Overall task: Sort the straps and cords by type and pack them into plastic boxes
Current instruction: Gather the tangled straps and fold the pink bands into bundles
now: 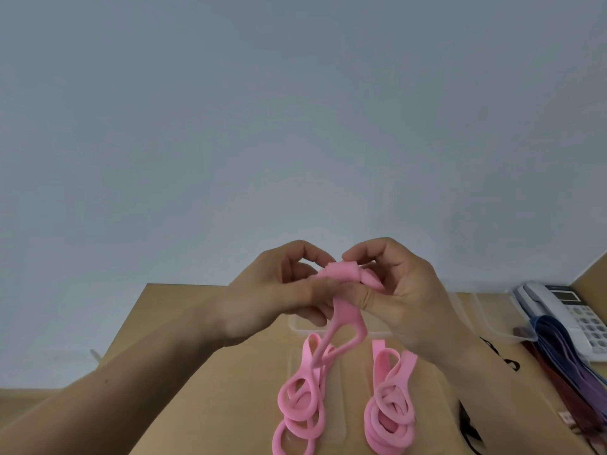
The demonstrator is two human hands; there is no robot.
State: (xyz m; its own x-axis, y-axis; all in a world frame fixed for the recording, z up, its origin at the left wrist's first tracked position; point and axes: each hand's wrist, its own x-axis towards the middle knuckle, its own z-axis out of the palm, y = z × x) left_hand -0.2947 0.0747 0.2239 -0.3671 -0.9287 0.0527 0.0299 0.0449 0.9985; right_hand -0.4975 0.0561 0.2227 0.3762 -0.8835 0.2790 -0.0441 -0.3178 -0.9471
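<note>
In the head view both hands are raised over a wooden table, meeting at a pink strap whose top end is wound into a small roll. The left hand pinches the roll from the left, thumb and fingertips curled onto it; the right hand grips it from the right, with fingers bent round the roll and the thumb pressed under it. The rest of the strap hangs down in two strands to a left pile of pink loops on the near part of the table. Beside that, apart from it, lies a right pile of pink loops. Behind the hands, further back on the table, sits a clear plastic box — mostly hidden by them. At the far right stands a white telephone, with purple and dark red straps draped in front of it, and a black cord lies by the right forearm.
</note>
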